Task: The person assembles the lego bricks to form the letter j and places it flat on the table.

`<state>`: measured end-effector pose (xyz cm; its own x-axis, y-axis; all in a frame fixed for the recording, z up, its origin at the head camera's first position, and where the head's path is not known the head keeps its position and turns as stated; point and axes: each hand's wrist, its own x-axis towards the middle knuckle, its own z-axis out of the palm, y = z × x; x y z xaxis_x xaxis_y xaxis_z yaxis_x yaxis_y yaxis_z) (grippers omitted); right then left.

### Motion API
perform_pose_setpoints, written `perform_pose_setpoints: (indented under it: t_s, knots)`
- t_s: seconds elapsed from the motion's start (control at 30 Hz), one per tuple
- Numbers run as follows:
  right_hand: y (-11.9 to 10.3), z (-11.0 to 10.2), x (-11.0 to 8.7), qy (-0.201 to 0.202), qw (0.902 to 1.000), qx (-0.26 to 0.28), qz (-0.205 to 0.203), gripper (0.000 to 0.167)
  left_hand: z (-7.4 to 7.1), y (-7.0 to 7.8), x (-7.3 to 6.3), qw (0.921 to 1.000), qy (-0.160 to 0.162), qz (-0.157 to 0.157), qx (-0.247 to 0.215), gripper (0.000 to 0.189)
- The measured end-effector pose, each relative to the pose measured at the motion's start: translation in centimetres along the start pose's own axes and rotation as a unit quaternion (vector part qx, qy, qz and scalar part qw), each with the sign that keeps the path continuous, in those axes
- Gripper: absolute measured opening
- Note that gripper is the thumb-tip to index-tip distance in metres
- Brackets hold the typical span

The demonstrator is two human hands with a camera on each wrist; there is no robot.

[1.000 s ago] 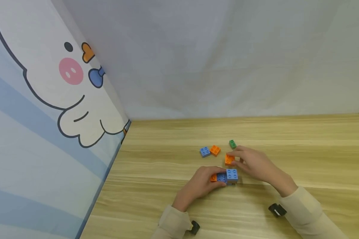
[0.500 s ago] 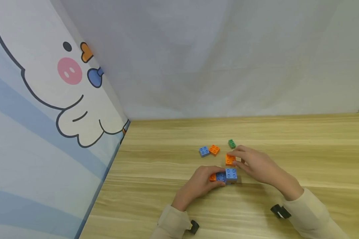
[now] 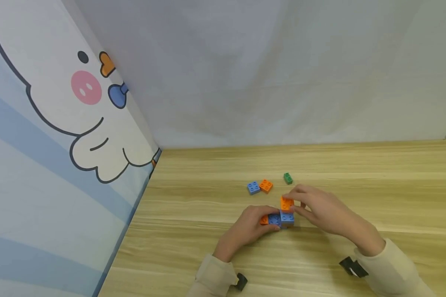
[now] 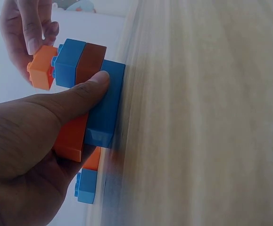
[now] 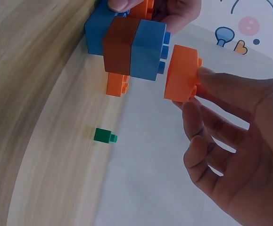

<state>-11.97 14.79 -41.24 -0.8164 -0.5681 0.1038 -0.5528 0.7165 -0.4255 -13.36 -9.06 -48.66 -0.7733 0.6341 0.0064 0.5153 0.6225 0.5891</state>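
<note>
My left hand (image 3: 247, 227) grips a built-up stack of toy building blocks on the table, thumb along its near side. That stack has a long blue block (image 4: 103, 110) at the bottom and an orange block (image 4: 71, 139) on one end. At its other end a brownish-orange block (image 5: 120, 44) carries a blue block (image 5: 148, 49) with studs up. Just over these studs, my right hand (image 3: 323, 208) pinches a four-stud orange block (image 5: 181, 73) between thumb and fingers. A narrow gap shows between the two in the right wrist view.
Behind the stack lie a loose blue block (image 3: 253, 188) and an orange block (image 3: 266, 186), side by side. A small green block (image 3: 288, 178) lies to their right. A pale curtain (image 3: 282, 82) hangs behind the wooden table (image 3: 193, 177), with a cartoon-printed panel (image 3: 52, 144) at left.
My right hand has brought the orange block from behind the stack toward me, so it now overlaps the raised blue block. The left hand has stayed on the stack.
</note>
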Motion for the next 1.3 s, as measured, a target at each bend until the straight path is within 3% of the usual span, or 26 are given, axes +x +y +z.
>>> perform_pose_setpoints:
  t_s: [0.73,1.3]
  knots:
    - [-0.1,0.2,0.0,-0.018,0.9994,-0.009,-0.029,0.030,0.2,-0.2,0.4,1.0000,0.001,-0.001,-0.004,0.043]
    - [-1.1,0.4,-0.1,-0.034,0.9994,-0.003,0.012,0.030,0.3,-0.3,0.2,0.9999,0.001,0.002,-0.011,0.042]
